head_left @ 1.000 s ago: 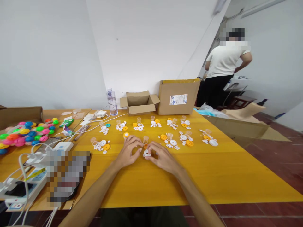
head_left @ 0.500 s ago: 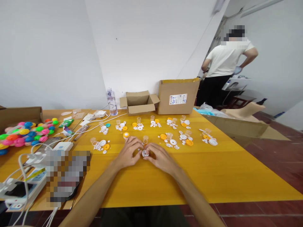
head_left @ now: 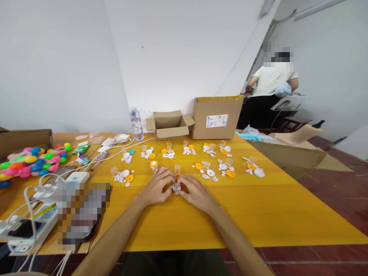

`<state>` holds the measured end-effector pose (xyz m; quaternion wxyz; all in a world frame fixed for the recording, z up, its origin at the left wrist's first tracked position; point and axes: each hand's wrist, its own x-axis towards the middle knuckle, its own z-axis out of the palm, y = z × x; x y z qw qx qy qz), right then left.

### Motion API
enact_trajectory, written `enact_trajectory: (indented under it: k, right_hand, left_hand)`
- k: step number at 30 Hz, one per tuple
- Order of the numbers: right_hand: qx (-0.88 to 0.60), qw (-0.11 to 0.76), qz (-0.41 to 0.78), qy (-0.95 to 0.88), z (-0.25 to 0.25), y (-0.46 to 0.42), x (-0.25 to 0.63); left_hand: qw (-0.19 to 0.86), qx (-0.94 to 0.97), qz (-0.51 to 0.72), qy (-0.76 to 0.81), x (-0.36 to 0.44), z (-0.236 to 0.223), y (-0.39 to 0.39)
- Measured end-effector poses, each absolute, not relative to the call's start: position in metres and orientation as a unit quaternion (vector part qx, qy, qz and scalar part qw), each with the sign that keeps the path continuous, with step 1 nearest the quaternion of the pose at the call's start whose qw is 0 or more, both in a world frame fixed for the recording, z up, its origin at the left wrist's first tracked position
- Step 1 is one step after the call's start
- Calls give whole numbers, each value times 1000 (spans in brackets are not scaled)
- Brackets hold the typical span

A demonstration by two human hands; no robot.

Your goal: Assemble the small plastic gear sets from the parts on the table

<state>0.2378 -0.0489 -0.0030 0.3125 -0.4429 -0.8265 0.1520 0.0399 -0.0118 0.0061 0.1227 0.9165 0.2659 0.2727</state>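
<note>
table, broad and yellow-topped, spreads before you, and your two forearms reach in over its near edge. beyond its far right corner a person in a white shirt stands leaning away, back turned to you. along the wall side, a closed cardboard box with a white label stands upright, and just to its left sits a smaller open box, flaps out. to your left, colourful balls lie heaped, nearer you than a clear bottle; a white power strip runs along that side with plugs and cables in it. your right hand pinches a white round piece between thumb and fingers, low over the table and right in the middle, between your hands. your left hand is half curled beside it, thumb apart from the fingers; you cannot tell whether it touches the piece. small groups of white and orange parts lie in an arc around your hands. just past your fingertips stands a clear cup, and beyond your left fingers rests an orange-and-white disc.
</note>
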Motion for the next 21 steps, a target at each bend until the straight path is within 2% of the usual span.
enact_trajectory:
  k: [21]
  right_hand:
    - [-455,306,163,-820,-2,-50,237]
  left_hand:
    - [129,919,262,266,39,8,-12]
